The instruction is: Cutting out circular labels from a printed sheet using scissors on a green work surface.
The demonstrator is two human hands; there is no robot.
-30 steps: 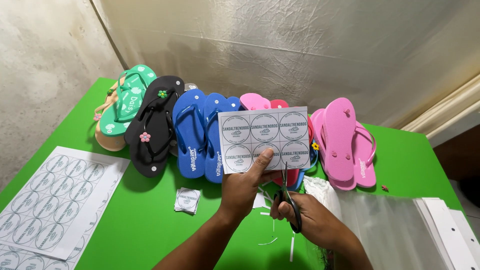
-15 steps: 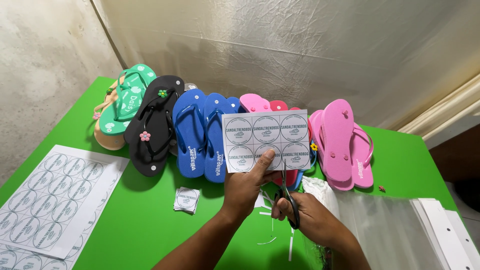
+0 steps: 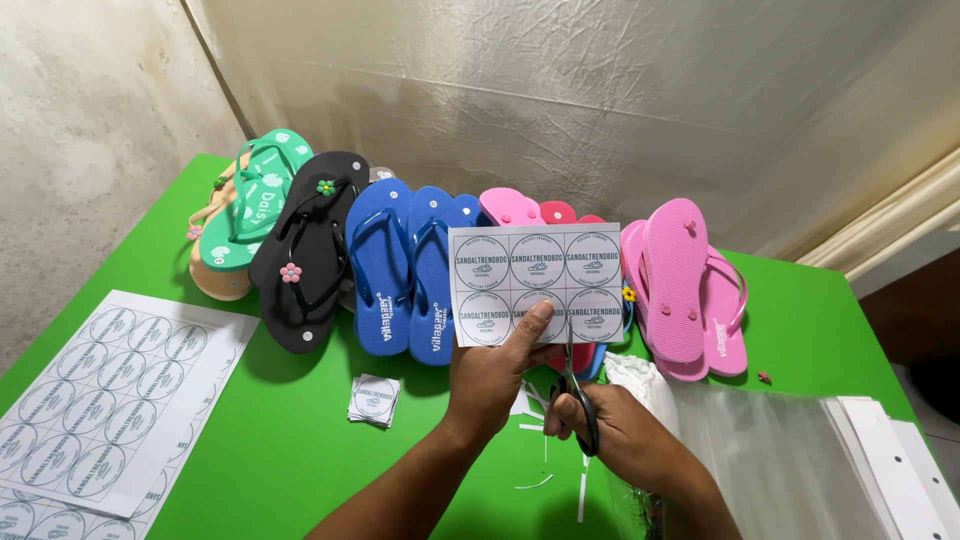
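My left hand (image 3: 492, 375) holds up a white paper sheet (image 3: 535, 285) printed with several round labels, thumb pressed on its lower edge. My right hand (image 3: 612, 432) grips black-handled scissors (image 3: 573, 370), whose blades point up into the bottom edge of that sheet. Thin white paper strips (image 3: 560, 470) lie on the green table (image 3: 290, 460) below both hands. A small stack of cut square labels (image 3: 374, 399) rests on the table left of my left hand.
Flip-flops line the back of the table: green (image 3: 255, 200), black (image 3: 305, 250), blue (image 3: 405, 265) and pink (image 3: 685, 285) pairs. A large uncut label sheet (image 3: 105, 395) lies at the left. Clear plastic bags (image 3: 770, 455) and white cards (image 3: 895, 450) lie at the right.
The label sheet has shifted slightly right and down in my left hand. The scissors have moved up into its bottom edge.
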